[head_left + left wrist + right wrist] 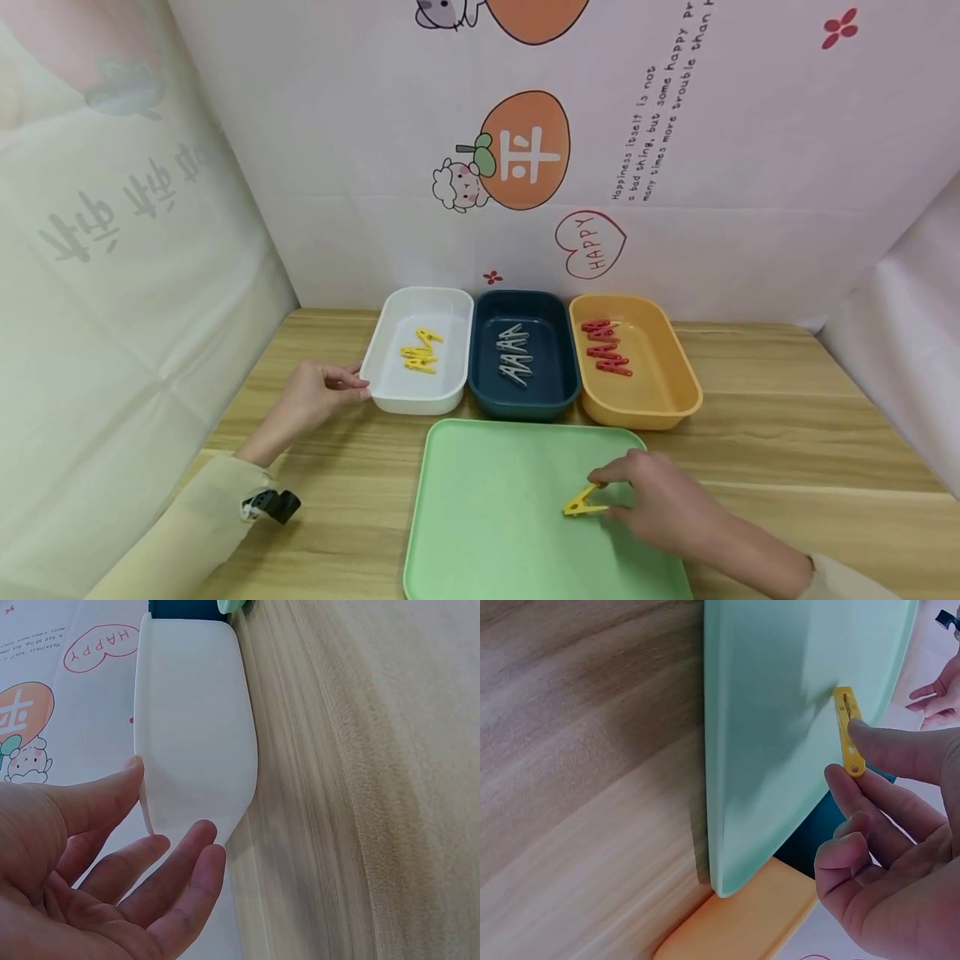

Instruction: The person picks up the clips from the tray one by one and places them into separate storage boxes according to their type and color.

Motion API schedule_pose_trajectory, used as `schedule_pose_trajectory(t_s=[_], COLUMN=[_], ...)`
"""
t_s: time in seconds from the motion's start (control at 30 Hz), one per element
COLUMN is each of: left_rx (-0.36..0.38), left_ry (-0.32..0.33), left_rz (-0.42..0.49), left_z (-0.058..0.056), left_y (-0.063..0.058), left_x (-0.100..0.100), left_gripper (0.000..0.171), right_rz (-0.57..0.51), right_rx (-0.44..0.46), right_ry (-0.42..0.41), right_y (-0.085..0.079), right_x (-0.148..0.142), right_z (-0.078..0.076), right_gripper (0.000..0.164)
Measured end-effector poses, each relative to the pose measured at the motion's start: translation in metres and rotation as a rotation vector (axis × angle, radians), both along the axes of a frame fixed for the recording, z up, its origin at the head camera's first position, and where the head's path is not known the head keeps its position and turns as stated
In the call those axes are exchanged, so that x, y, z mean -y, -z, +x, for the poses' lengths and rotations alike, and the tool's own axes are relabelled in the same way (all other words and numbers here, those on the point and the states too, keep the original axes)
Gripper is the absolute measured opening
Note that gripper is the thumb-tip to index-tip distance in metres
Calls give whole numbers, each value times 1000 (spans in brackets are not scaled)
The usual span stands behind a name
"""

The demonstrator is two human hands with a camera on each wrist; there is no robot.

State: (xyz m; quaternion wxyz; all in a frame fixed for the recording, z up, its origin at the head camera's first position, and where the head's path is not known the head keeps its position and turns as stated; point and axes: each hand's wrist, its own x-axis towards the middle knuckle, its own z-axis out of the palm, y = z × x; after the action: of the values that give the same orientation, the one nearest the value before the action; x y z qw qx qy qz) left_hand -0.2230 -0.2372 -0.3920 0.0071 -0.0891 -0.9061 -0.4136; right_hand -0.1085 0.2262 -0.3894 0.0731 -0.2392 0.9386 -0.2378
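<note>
My right hand (667,504) pinches a yellow clothespin (577,505) between thumb and fingers, above the right part of a light green tray (495,508). In the right wrist view the clothespin (847,727) shows its narrow side. My left hand (318,400) holds the left side of a white bin (416,404), thumb at its rim and fingertips against the outer wall (199,735). Inside that bin lie several yellow clothespins (420,357). Several grey clothespins (514,357) lie in the dark blue bin (525,410), several red ones (609,354) in the orange bin (645,418).
The three bins stand side by side behind the tray on a wooden table (780,433). A printed white cloth (360,167) hangs behind them, and more cloth (112,333) borders the left side. A black device (273,504) sits on the left wrist.
</note>
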Motion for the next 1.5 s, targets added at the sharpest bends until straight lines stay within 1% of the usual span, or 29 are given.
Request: schedule_pose_trajectory(t_s=[0.2,0.33,0.4,0.53,0.7,0.87,1.0,1.1,1.2,1.33,1.43,1.5], left_rx=[-6,-7,-9,-12,0,12,14,6,2,3,7,8], left_ry=[5,4,4,7,0,-7,-7,1,0,0,0,-4], left_rz=[9,5,-3,-13,1,7,0,-6,-9,-12,-12,-12], left_z=[0,0,-1,-1,-1,-1,-2,-2,-2,-1,-1,-1], left_y=[1,1,1,2,3,3,2,2,2,1,1,1], left_x=[1,1,1,1,1,1,1,1,1,0,0,0], left_gripper=[5,5,5,5,5,5,4,4,4,4,4,4], right_rz=[-7,-74,-109,-142,-171,-246,-296,-308,-294,-279,-299,-321], right_rx=[41,21,17,37,68,71,66,31,9,39,65,74], right_ry=[47,46,60,117,179,185,177,153,156,197,211,202], right_y=[-10,-12,-13,-20,-32,-41,-45,-48,-52,-60,-66,-68], right_x=[0,-1,-1,2,9,18,25,32,40,54,65,73], right_z=[0,-4,-7,-13,-23,-35,-47,-56,-66,-79,-90,-98], right_gripper=[31,33,34,34,35,33,30,29,31,34,34,34])
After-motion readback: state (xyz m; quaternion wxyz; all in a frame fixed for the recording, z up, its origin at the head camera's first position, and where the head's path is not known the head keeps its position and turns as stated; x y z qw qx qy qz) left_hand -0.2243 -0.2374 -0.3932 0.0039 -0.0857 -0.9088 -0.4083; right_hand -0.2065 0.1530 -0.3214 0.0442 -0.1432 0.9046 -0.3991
